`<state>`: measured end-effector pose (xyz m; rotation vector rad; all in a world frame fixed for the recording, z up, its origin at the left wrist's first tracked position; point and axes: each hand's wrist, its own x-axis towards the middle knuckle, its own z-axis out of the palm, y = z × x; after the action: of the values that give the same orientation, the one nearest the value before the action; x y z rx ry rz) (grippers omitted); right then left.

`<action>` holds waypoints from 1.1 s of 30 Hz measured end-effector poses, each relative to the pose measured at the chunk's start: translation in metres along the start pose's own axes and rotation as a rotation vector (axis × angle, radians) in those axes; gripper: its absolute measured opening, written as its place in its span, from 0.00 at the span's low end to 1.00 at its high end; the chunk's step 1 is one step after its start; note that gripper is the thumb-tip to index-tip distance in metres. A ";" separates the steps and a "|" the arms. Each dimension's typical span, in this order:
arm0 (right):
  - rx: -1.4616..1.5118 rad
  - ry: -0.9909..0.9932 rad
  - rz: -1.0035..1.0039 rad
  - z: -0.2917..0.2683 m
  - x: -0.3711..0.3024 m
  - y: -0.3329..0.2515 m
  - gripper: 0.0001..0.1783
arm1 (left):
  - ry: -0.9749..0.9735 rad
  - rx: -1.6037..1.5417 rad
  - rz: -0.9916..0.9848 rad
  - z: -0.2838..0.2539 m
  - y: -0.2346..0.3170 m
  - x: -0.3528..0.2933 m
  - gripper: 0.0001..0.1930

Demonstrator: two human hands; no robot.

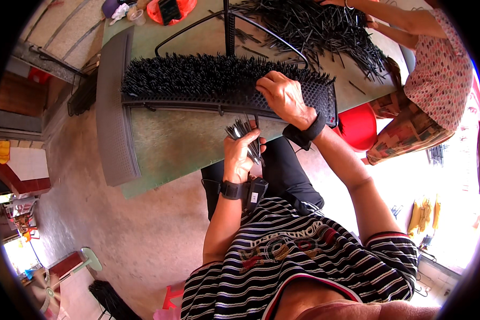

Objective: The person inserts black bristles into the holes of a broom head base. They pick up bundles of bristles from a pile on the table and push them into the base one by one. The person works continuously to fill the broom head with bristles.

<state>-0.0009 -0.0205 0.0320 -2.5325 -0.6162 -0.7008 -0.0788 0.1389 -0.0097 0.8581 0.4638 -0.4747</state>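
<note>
— While the left hand [241, 152] grasps a bundle of thin, glossy black strips [238, 129], where is the right hand [285, 96]?

— Up and to the right of it, over a long, curved black panel pierced with small holes [321, 100]. Its fingers bend in toward the bare holes beside the dense, spiky black bristles [181, 77].

— Is a strip pinched in it?

— That cannot be told; the fingertips blend into the dark panel.

— And the bristles?

— They run left from the right hand along most of the panel, and the perforated strip nearest the left hand is bare.

— What carries all this?

— A pale green table [170, 152]; the left hand is at its near edge, just in front of the panel. Well left of that hand stretches a long grey perforated sheet [113, 122].

— Anything beyond the right hand?

— A black metal frame [230, 34] rises behind the panel, and farther off to the right lies a tangled heap of loose black strips [314, 26], where a co-worker in a patterned top [437, 74] reaches in. Right of the right hand, beside the table, is a round red plastic container [361, 128].
</note>
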 end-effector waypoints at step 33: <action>0.007 0.024 0.044 0.004 -0.004 -0.012 0.04 | 0.042 -0.029 0.015 -0.007 0.002 -0.005 0.11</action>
<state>-0.0083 -0.0096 0.0300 -2.5198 -0.5521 -0.7109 -0.0832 0.1466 -0.0097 0.8446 0.5011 -0.4356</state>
